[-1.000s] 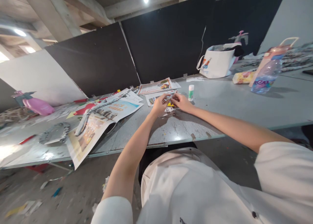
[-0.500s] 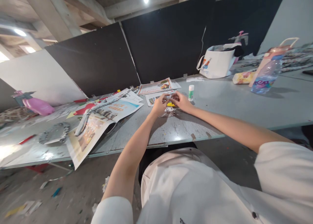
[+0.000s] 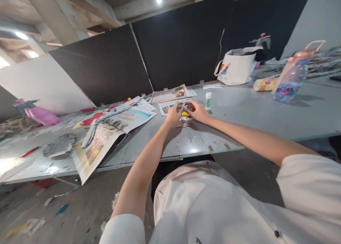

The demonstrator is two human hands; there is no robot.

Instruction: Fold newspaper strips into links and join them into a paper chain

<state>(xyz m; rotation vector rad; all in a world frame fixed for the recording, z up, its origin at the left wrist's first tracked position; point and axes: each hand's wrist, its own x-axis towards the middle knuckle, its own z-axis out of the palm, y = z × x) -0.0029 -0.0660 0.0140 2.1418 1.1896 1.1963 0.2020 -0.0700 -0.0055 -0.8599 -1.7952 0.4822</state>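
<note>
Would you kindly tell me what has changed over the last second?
Very little: the fingers of the left hand and right hand have shifted slightly beside the small printed paper. Nothing is visibly picked up or released. The glue stick and white bag stayed put.

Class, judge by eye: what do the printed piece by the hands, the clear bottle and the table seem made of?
Printed piece: probably matt paper, given dark print on white.
Clear bottle: likely smooth plastic, being see-through and shiny.
Table: semi-glossy grey, seemingly painted, with worn patches; metal or board, I cannot tell.
</note>
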